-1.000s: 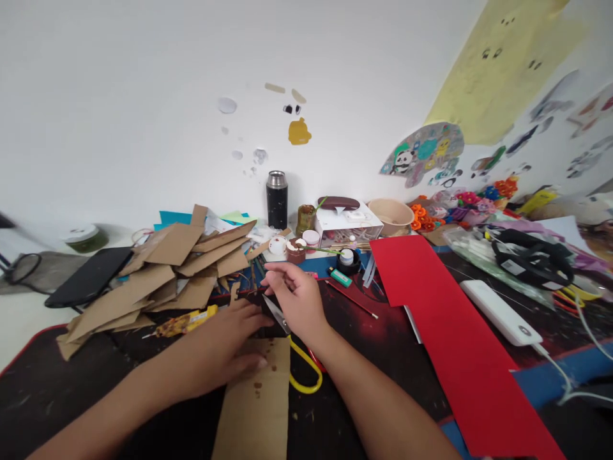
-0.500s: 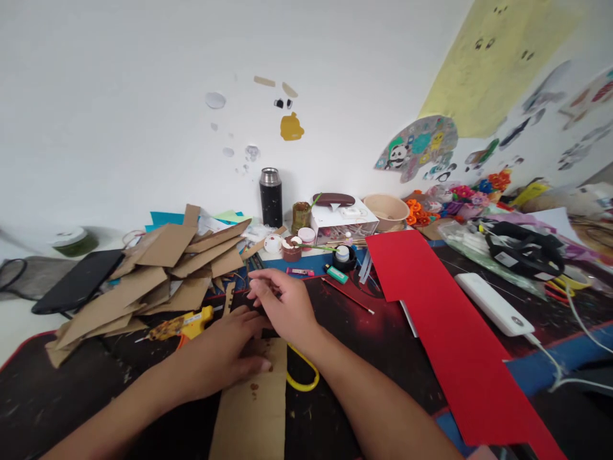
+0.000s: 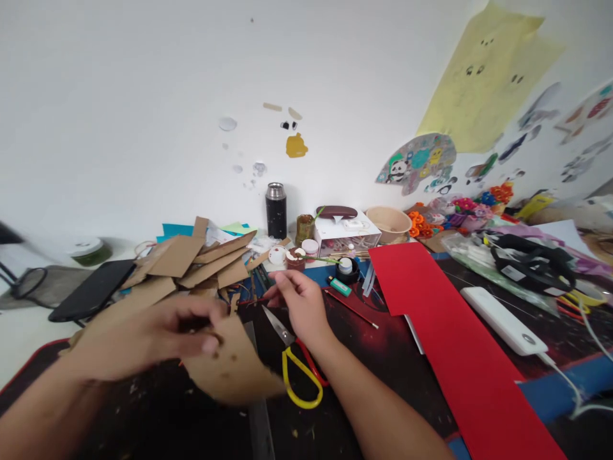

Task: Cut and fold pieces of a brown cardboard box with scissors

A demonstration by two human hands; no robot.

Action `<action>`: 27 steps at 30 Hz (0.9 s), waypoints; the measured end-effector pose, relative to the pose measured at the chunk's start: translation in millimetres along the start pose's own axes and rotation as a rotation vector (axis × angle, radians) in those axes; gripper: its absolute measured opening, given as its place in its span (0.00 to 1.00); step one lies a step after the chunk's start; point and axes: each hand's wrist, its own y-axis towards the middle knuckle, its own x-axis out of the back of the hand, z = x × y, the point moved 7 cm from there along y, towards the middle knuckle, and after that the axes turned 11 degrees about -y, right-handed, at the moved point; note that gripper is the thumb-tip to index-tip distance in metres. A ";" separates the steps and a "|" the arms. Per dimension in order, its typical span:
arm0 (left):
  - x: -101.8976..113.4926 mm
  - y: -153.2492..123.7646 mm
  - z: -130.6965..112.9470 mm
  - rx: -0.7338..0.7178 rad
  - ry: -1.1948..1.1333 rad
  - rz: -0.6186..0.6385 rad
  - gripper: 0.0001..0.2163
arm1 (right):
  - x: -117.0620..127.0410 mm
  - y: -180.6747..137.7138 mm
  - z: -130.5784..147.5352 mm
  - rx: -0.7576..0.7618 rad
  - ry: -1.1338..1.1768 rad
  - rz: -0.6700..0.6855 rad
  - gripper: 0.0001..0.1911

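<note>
My left hand (image 3: 158,335) is closed on a piece of brown cardboard (image 3: 234,370), its thumb on the upper face and the sheet tilted above the dark mat. Motion blurs this hand and the sheet. My right hand (image 3: 301,306) hovers just past the scissors, fingers loosely curled and apart, with nothing visible in them. Beside its wrist lie the scissors (image 3: 290,342), one handle yellow and one red, the blades pointing away. A ruler (image 3: 261,428) lies on the mat, partly under the cardboard.
Cardboard scraps (image 3: 177,255) are heaped at the left. Behind stand a black flask (image 3: 276,214) and a white box (image 3: 347,233). A green lighter (image 3: 339,285) and a pencil (image 3: 352,308) lie right of centre. Red card (image 3: 431,326) and a white power bank (image 3: 502,322) lie further right.
My left hand has lifted the cardboard off the mat and moved left, uncovering the ruler and more of the scissors. My right hand has shifted slightly right in view. The camera view has tilted up.
</note>
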 end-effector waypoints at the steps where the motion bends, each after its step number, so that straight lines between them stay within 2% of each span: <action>1: 21.3 -2.6 -6.4 -0.059 -0.156 -0.185 0.12 | 3.4 2.3 0.0 -0.005 0.023 -0.018 0.24; 3: 54.8 -9.0 -8.7 -0.170 -0.467 -0.533 0.19 | 8.7 5.8 -0.7 -0.003 0.063 -0.055 0.27; 4: 63.6 -10.4 -6.7 -0.218 -0.575 -0.658 0.20 | 10.4 6.8 -1.6 -0.003 0.081 -0.071 0.29; 5: 65.1 -7.3 -3.2 -0.225 -0.634 -0.702 0.21 | 10.0 7.5 -3.2 -0.010 0.098 -0.065 0.30; 6: 62.3 -1.4 0.5 -0.218 -0.675 -0.695 0.23 | 8.9 7.7 -4.4 -0.014 0.114 -0.056 0.32; 10: 40.0 23.9 17.3 -0.177 -0.756 -0.512 0.20 | 5.7 7.1 -6.8 -0.013 0.150 -0.041 0.34; 15: 31.6 33.4 33.9 -0.165 -0.735 -0.405 0.17 | 8.8 8.1 -8.9 -0.061 0.215 -0.068 0.32; 18: 30.6 35.9 37.3 -0.161 -0.738 -0.407 0.14 | 9.1 8.7 -8.4 -0.084 0.245 -0.050 0.30; 23: 27.0 38.6 44.1 -0.102 -0.865 -0.486 0.09 | 5.9 7.1 -10.3 -0.137 0.302 -0.020 0.29; 27: 30.9 37.4 44.3 -0.128 -0.845 -0.532 0.11 | -0.4 4.6 -11.3 -0.159 0.316 0.028 0.29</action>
